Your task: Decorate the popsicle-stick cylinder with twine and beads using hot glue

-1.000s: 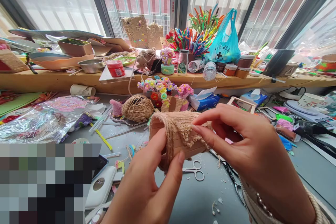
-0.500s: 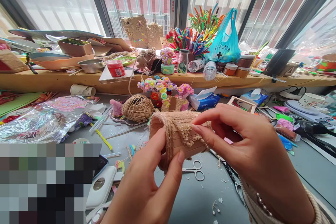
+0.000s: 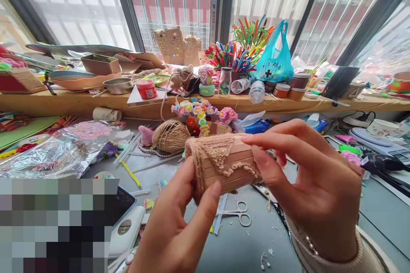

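A hollow cylinder of flat wooden sticks lies on its side in the air between my hands. Jute twine is wound round its left end, and a strip of cream lace trim runs across its side. My left hand is closed round the left end, thumb in front. At the right end, my right hand has thumb and index finger against the cylinder, gripping it near the rim. Below it, small scissors rest on the grey table.
A ball of jute twine and crocheted flowers are behind the cylinder. At left lie a clear plastic bag and a white device. Along the window ledge stand a red jar and a blue bag.
My right hand has shifted from the lace trim to the cylinder's right end. More of the stick side and lace now shows. The view has moved slightly.
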Available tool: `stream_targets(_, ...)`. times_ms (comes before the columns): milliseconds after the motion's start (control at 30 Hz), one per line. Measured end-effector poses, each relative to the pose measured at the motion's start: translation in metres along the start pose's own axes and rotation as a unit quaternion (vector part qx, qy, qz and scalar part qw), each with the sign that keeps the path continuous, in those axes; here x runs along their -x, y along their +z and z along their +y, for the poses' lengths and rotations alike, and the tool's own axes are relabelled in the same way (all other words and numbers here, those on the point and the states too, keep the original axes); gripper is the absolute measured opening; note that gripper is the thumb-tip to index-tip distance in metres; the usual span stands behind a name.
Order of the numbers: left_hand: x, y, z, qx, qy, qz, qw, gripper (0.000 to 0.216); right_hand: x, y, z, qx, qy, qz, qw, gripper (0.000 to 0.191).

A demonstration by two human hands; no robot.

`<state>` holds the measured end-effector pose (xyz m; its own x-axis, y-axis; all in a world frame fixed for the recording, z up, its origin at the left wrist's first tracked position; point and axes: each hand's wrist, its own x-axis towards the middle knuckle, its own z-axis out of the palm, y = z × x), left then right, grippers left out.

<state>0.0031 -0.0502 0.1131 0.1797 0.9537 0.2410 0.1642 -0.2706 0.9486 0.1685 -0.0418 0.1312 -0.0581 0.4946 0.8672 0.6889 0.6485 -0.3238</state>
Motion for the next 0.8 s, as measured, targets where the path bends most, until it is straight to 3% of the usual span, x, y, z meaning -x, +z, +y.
stream_targets(133,0.0023,0.0000,0.0016,0.100,-0.001,0.008,0.995,0.038,0.0009,0.0021,0.0044,0.049,-0.083,0.007,0.995,0.020)
stream_targets(267,0.0007,0.0022,0.0045,0.129,-0.018,0.003,0.991,0.038,0.0010,0.0046,0.0051,0.080,-0.131,0.010,0.988,0.023)
stream_targets(800,0.0004,0.0028,0.0060,0.146,-0.012,0.003,0.989,0.036,0.0019,0.0072,0.0008,0.096,-0.168,0.013,0.981,0.023)
